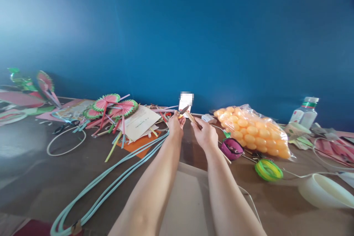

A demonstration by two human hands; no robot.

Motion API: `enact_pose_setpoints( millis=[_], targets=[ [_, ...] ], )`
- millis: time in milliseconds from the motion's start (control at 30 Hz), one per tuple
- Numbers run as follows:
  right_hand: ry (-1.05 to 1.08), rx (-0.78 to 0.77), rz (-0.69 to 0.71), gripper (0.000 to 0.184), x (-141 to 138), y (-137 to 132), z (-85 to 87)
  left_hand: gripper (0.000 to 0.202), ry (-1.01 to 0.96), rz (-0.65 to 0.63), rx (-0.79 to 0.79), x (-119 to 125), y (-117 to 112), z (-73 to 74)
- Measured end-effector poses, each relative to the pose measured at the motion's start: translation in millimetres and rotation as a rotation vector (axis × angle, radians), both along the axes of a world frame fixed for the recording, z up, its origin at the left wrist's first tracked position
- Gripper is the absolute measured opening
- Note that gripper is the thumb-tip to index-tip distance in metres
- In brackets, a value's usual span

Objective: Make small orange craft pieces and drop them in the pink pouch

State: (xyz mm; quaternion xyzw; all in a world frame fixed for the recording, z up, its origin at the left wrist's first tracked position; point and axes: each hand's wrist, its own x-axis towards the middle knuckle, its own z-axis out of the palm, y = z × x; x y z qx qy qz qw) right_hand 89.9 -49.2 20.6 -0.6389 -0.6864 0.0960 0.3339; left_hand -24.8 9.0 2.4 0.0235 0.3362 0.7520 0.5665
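Observation:
Both my arms reach forward over the table. My left hand [176, 123] is closed on a small knife [184, 110] with a yellowish handle, its dark pointed blade angled up to the right. Beside it, my right hand [205, 132] grips a flat, light-brown wooden stick [191, 117]. The stick's front end lies close to the blade; whether they touch I cannot tell. Its thin rear end appears below the right wrist. Just behind the hands, a phone-like bright white screen [186, 102], partly blurred, leans near the blue wall. Pale blue tubing [118, 169] loops out to the left of my left arm.
Left lie pink-and-green paper fans [106, 102], a printed sheet [141, 121], scissors [66, 127] and paper strips. Right are a bag of orange balls [250, 131], a purple round container [231, 149], green rings [268, 170], a white bowl [326, 191] and a bottle [305, 112]. A blue wall [177, 44] closes the back.

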Motion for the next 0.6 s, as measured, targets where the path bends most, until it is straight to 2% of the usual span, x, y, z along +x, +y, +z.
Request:
enact_pose_setpoints(
  millis=[600],
  targets=[
    [0.023,0.013,-0.01,0.035,-1.7,-0.8,-0.5,0.012,-0.015,0.003,-0.026,-0.9,-1.6,1.9]
  ],
)
